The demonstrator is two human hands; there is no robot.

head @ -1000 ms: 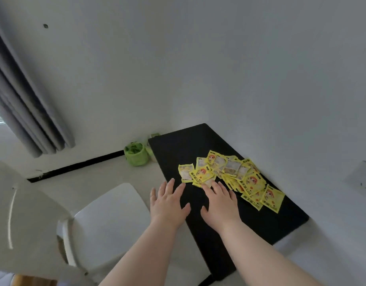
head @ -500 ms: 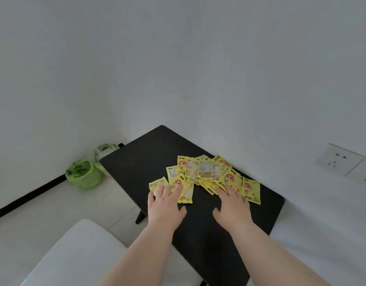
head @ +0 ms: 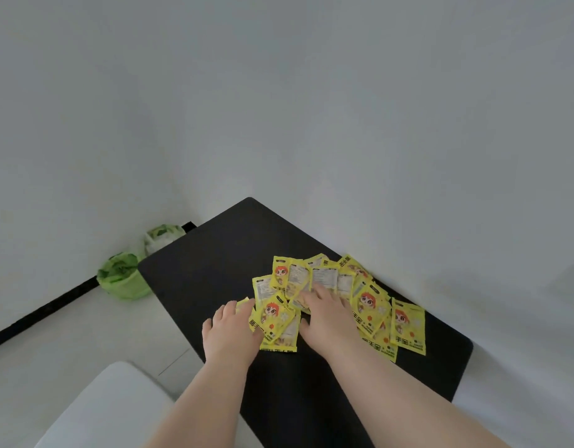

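Observation:
Several yellow snack packets (head: 369, 302) with a red cartoon face lie in a loose overlapping heap on a black table (head: 214, 266). My left hand (head: 230, 331) lies palm down at the heap's left edge, its fingertips on a packet (head: 274, 321) there. My right hand (head: 327, 315) lies flat in the middle of the heap, fingers stretched over the packets. Neither hand grips anything that I can see. Packets under the palms are hidden.
The table stands against a white wall on the right, in a corner. Two green-lined bins (head: 124, 279) sit on the floor beyond its far left corner. A white chair seat (head: 111, 409) is at the lower left.
Both hands have moved forward from the bare table onto the packets, the right one into the middle of the heap. The camera has turned right and down.

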